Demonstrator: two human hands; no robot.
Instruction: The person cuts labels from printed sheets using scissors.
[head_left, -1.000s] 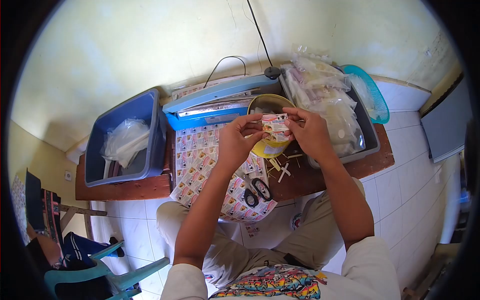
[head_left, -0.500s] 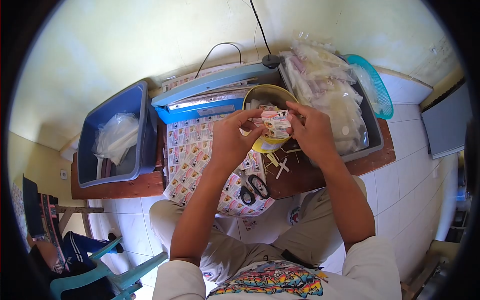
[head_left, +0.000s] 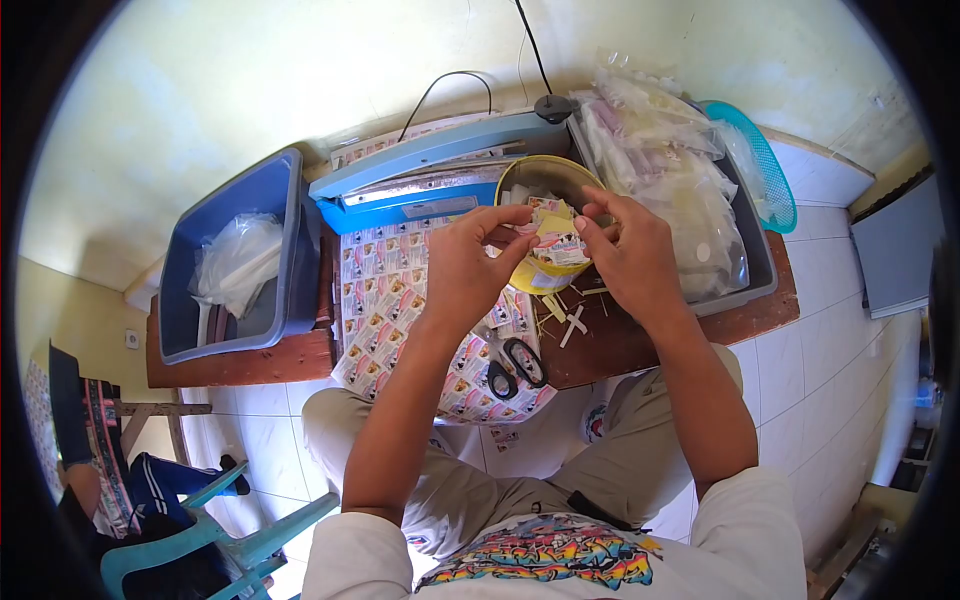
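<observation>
Head view shows the left hand [head_left: 470,262] and right hand [head_left: 632,245] over a yellow bucket [head_left: 522,277]. Each has its thumb and first finger apart. Small printed papers [head_left: 557,225] are between them, at the bucket's mouth. I cannot tell if a fingertip touches one. The step seems to be letting papers go there. A good next move calls for a soft touch, as they look thin.

On the brown table [head_left: 590,350], black scissors [head_left: 518,365] lie on a big printed sheet [head_left: 385,290]. A blue tub [head_left: 300,300] is on the left, and a gray tub [head_left: 735,292] piled with clear bags [head_left: 680,210] is on the right. White tiles [head_left: 260,465] cover the floor.
</observation>
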